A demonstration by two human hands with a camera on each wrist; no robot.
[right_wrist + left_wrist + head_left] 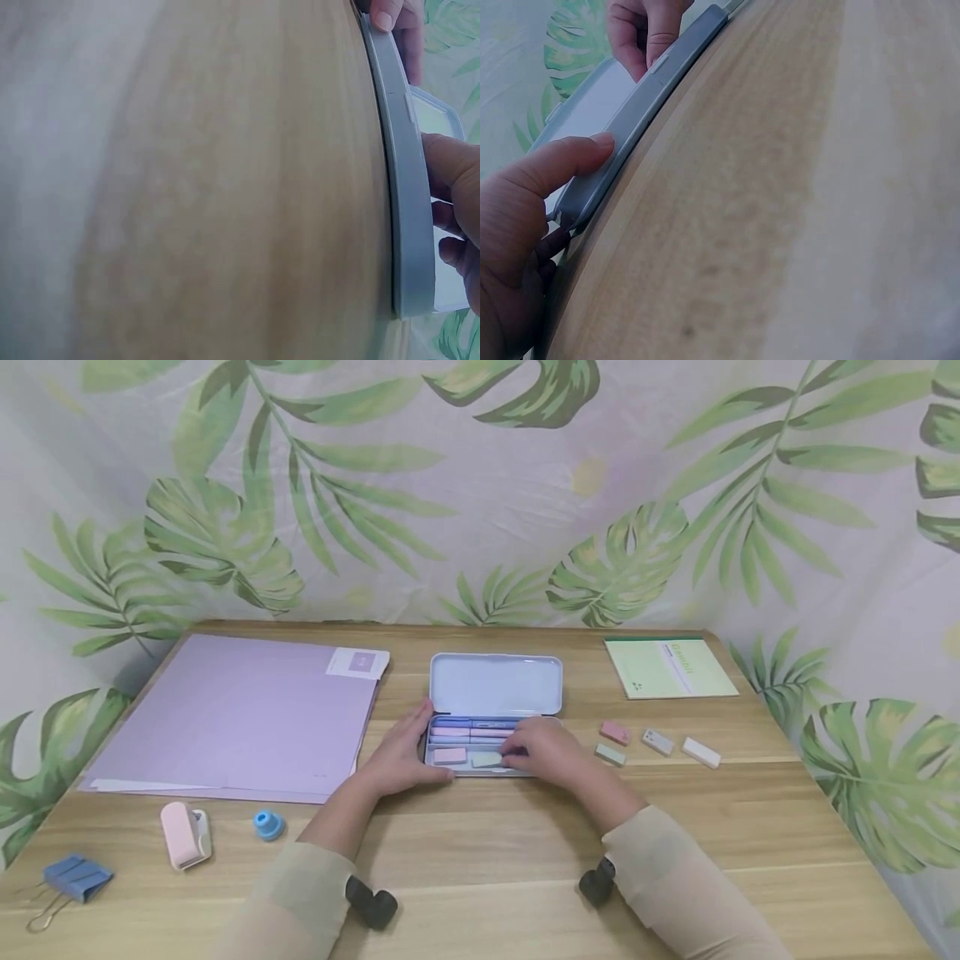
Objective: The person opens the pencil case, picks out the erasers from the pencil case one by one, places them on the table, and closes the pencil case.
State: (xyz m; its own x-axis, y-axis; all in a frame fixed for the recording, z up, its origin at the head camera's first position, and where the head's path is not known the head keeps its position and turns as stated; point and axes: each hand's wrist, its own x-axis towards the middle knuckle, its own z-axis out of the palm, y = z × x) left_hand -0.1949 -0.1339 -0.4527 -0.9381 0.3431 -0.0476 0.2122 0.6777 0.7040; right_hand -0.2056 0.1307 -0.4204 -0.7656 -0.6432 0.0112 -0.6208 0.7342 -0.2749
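A light blue pencil case (pixel 495 685) stands with its lid raised at mid-table. Several blue and pink pens (pixel 453 732) fill its back compartment; a pink eraser (pixel 450 756) and a pale green eraser (pixel 486 761) lie in the front one. My left hand (pixel 401 752) grips the case's left end, thumb on the front wall (pixel 604 172) and fingers along the side. My right hand (pixel 547 750) reaches into the front compartment, its curled thumb and fingers pinching the green eraser's right end. In the right wrist view the front wall (pixel 409 202) partly hides those fingertips.
Right of the case lie a pink eraser (pixel 615 732), a green one (pixel 610 755), a grey one (pixel 657 742) and a white one (pixel 701 752), near a green notepad (pixel 660 672). Leftward are a purple folder (pixel 240 718), pink stapler (pixel 183 835), blue sharpener (pixel 267 825) and binder clip (pixel 77 878).
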